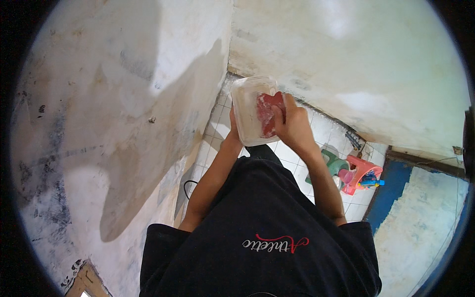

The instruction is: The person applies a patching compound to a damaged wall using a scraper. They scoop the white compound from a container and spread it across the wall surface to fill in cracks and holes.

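In front of my body I hold a clear plastic tub (238,110) with pale, whitish paste or residue inside. My left hand (234,132) is closed around the tub's left side and lower corner, its fingers mostly hidden behind and beneath it. My right hand (295,121) grips a flat red spreader (267,114) with a wavy edge, thumb on its face. White paste smears the spreader, which lies over the right part of the tub's opening. I cannot tell whether the spreader touches the tub's inside.
Patchy whitish walls stand at the left (133,99) and ahead (316,59), meeting in a corner beyond the tub. On the white tiled floor (299,173), at right, are a pink plastic stool or basket (361,171) and a green object (330,162). A blue-edged panel (393,183) stands farther right.
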A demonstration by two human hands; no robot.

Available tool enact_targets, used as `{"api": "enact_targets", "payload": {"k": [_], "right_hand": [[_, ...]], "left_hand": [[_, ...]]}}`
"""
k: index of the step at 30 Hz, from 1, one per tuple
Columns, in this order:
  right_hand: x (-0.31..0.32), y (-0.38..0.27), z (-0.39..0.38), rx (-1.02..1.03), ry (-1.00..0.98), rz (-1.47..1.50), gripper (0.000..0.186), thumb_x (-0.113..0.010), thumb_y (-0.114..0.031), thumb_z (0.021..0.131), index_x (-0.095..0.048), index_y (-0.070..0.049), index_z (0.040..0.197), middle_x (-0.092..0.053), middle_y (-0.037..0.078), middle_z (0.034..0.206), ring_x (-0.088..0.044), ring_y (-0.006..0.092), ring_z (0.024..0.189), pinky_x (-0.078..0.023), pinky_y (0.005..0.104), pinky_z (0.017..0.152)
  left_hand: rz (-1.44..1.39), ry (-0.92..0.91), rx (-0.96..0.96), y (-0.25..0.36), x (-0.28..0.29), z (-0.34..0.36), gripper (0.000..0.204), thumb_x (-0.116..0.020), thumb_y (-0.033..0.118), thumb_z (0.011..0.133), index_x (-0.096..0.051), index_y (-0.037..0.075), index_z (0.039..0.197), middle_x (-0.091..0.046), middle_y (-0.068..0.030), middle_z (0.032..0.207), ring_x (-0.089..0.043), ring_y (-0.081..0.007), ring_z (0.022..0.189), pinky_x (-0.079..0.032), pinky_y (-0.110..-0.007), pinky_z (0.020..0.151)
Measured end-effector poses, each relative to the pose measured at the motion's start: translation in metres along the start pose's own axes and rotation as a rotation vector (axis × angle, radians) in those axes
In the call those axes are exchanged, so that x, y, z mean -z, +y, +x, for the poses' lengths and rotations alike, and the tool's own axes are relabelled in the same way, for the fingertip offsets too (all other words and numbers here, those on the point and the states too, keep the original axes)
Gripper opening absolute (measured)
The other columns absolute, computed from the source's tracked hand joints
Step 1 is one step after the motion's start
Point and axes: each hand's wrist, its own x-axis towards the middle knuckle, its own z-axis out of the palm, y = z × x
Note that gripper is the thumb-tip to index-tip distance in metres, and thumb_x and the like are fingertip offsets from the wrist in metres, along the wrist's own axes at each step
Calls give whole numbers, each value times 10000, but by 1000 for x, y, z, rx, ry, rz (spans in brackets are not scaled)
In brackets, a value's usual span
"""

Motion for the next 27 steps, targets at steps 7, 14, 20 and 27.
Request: {"api": "enact_targets", "payload": {"k": [7,14,20,27], "right_hand": [[22,-12,9,1,63,-78,242,-608,-40,864,-535,58,1073,-614,289,701,-627,464,669,-492,468,572],[-1,5,4,-46,80,-59,202,-618,-59,865,-531,43,1016,-606,278,677,-612,479,649,-478,506,591],[25,-11,5,-51,104,-92,188,-615,-51,866,-537,35,1014,-605,270,670,-613,469,635,-479,485,562],[24,-11,1,2,130,-85,178,-613,-53,877,-550,30,1021,-611,249,655,-633,437,621,-483,456,536]], "left_hand": [[-73,35,4,-12,8,2,674,-384,555,965,-380,104,1466,-481,-133,1433,-485,-312,1296,-400,-500,1091],[-58,60,16,-26,3,12,714,-410,566,942,-355,108,1488,-452,-139,1462,-448,-325,1333,-349,-514,1130],[-109,73,1,-23,-9,11,699,-338,596,974,-396,93,1456,-500,-143,1410,-505,-315,1274,-415,-475,1089],[-49,113,-12,-25,-16,15,733,-323,645,969,-413,94,1445,-522,-138,1389,-535,-305,1243,-447,-461,1065]]}}
